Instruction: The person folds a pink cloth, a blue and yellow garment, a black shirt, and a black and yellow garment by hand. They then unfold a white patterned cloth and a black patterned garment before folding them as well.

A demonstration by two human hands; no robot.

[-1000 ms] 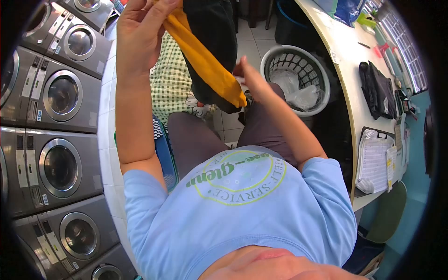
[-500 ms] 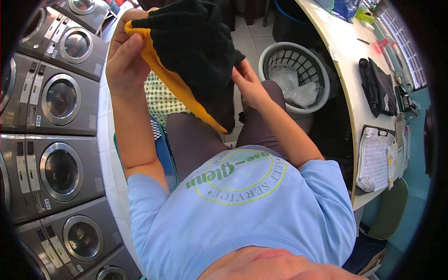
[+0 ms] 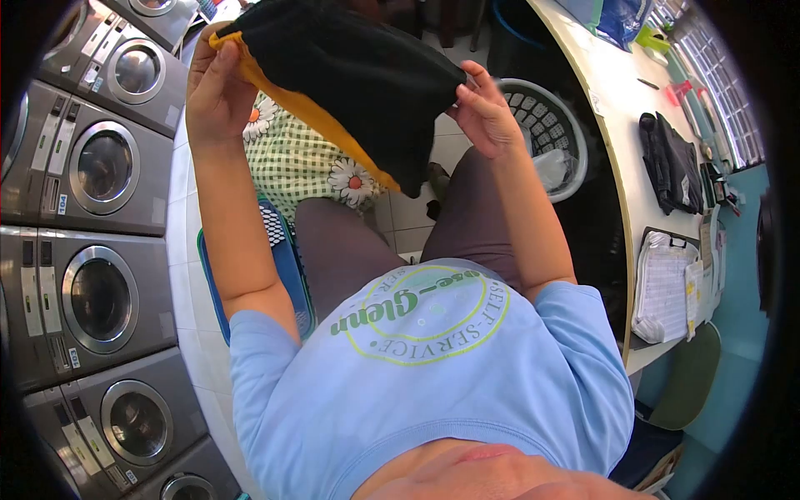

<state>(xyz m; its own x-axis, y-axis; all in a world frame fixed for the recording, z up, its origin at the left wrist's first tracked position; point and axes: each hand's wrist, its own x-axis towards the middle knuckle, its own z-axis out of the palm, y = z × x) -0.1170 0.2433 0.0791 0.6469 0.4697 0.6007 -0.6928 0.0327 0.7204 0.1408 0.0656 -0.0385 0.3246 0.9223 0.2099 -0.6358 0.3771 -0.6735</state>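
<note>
A black garment with a yellow edge panel [image 3: 358, 83], which looks like a pair of shorts, hangs stretched between my hands above my lap. My left hand [image 3: 218, 92] is closed on its yellow-trimmed corner, thumb on the near side. With thumb and fingers, my right hand [image 3: 487, 112] pinches the black edge on the opposite side. The lower yellow tip dangles just over a green checkered cloth with daisies [image 3: 308, 162], which lies beyond my left knee. Part of that cloth is hidden behind the garment.
A blue basket [image 3: 215, 279] stands beside my left leg. On my right is a grey laundry basket [image 3: 581, 167] holding clear plastic. The long counter [image 3: 612, 125] carries folded dark clothing [image 3: 671, 162] and a clipboard [image 3: 662, 287]. Stacked washing machines [image 3: 100, 300] line the left.
My right hand has moved up and outward, pulling the garment wider and flatter. My left hand has shifted slightly left and still grips the yellow corner. More of the daisy cloth shows.
</note>
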